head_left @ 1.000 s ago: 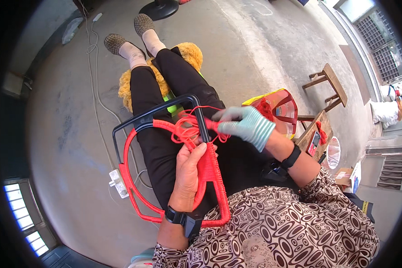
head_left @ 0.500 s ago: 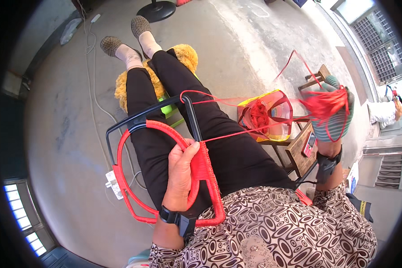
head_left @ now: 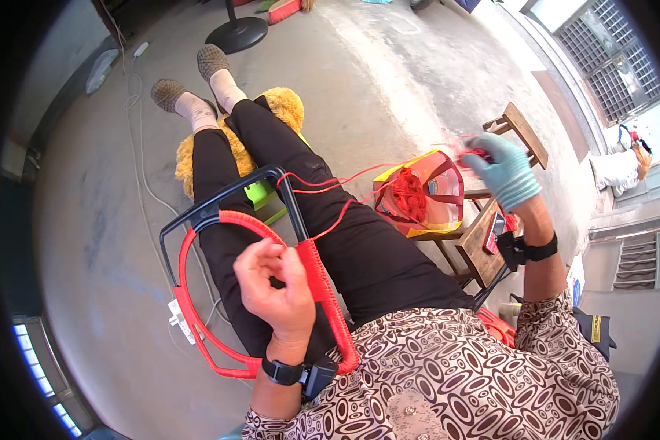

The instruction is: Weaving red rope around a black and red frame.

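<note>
Across my lap lies a black frame (head_left: 229, 188) with an inner ring and lower sides wrapped in red cord. My left hand (head_left: 275, 290) is over the ring, fingers loosely curled and thumb raised, with nothing visible in them. A red cord (head_left: 341, 214) runs from the wrapped side toward the right, and another loops from the frame's top corner. My right hand (head_left: 504, 167), in a striped green glove, grips a red cord bundle (head_left: 468, 154), partly hidden by the fingers. Below it, an open red and yellow bag (head_left: 447, 211) holds more red cord (head_left: 408, 195).
A wooden stool (head_left: 484, 236) beside my thigh carries a phone (head_left: 496, 229). Another small wooden stool (head_left: 524, 136) is beyond. A yellow fluffy cushion (head_left: 284, 106) is under my legs. A power strip (head_left: 185, 320) and white cable are on the floor at left.
My left hand has released the frame and lifted slightly. My right hand has moved left toward the bag and turned, with the cord bundle. The cords have slackened.
</note>
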The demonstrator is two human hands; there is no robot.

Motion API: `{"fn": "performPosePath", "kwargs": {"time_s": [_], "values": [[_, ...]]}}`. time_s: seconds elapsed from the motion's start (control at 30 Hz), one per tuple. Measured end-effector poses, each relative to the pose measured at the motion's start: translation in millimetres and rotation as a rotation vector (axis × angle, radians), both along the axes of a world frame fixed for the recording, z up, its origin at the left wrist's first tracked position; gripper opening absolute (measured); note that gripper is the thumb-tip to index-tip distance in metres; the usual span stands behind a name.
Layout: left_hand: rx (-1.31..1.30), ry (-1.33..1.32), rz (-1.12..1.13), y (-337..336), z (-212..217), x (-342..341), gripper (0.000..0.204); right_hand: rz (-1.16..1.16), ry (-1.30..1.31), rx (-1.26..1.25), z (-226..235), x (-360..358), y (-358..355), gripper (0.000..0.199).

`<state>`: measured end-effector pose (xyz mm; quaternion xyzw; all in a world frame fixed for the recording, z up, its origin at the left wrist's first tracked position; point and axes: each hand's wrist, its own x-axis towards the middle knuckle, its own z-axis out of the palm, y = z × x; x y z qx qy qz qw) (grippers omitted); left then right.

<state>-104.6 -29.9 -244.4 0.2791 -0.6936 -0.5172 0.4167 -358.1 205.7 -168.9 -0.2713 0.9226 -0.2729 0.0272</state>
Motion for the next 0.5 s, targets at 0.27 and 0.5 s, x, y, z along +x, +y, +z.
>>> {"fn": "performPosePath", "kwargs": {"time_s": [0.27,0.5], "values": [[-0.335,-0.031,-0.443,9.1,16.9,-13.7,0.033,0.653,-0.538,-0.119,26.5,86.8,-102.1,0.028],[0.584,0.121,-0.509,2.9,6.2,-6.7,0.018,0.614,-0.618,-0.282,-1.6,105.2,-120.0,0.067]]}}
